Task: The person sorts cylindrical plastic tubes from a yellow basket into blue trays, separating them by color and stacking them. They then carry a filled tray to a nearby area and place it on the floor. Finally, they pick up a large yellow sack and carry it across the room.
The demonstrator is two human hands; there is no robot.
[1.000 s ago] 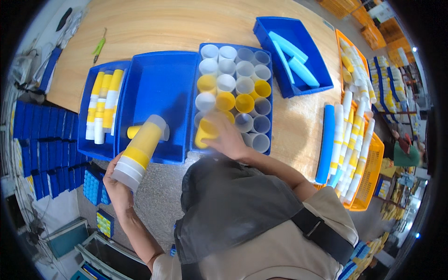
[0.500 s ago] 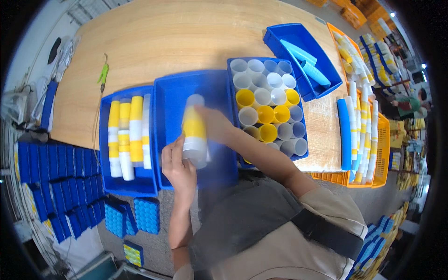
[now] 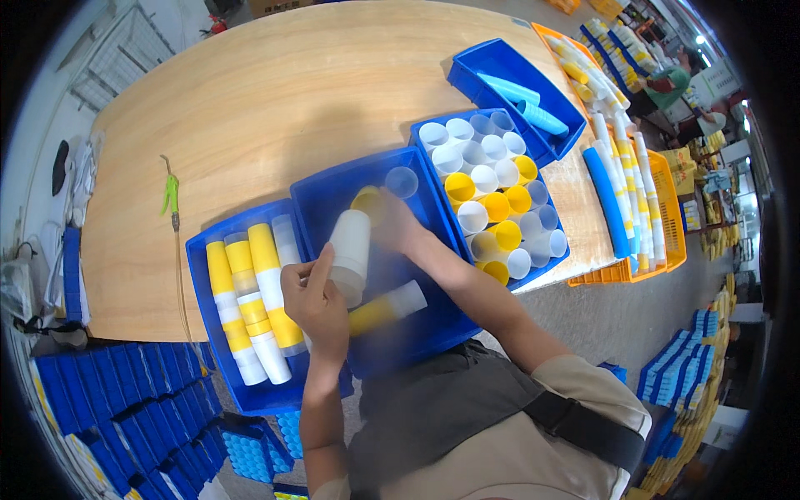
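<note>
My left hand (image 3: 318,304) is wrapped round a short stack of white and clear plastic cups (image 3: 353,242), held tilted over the middle blue tray (image 3: 304,200). Just beyond its upper end, my right hand (image 3: 398,223) is smeared by motion, with a blurred yellow cup (image 3: 367,200) at its fingers. A clear cup (image 3: 402,182) shows past that hand, its round mouth facing up. On the floor of the middle tray lies a yellow and clear stack (image 3: 387,308). Nested yellow and white cup stacks (image 3: 265,275) lie side by side in the left blue tray (image 3: 200,267).
A blue crate of upright white, clear and yellow cups (image 3: 496,204) stands at right. Behind it, a blue bin (image 3: 467,67) holds light-blue cups (image 3: 542,117). Orange crates (image 3: 671,196) hold more stacks. A green air blow gun (image 3: 171,193) lies at left on the wooden table.
The view has turned, shifting the trays. The yellow cup is now apart from the white stack in my left hand, and my right hand is beyond the stack's upper end.
</note>
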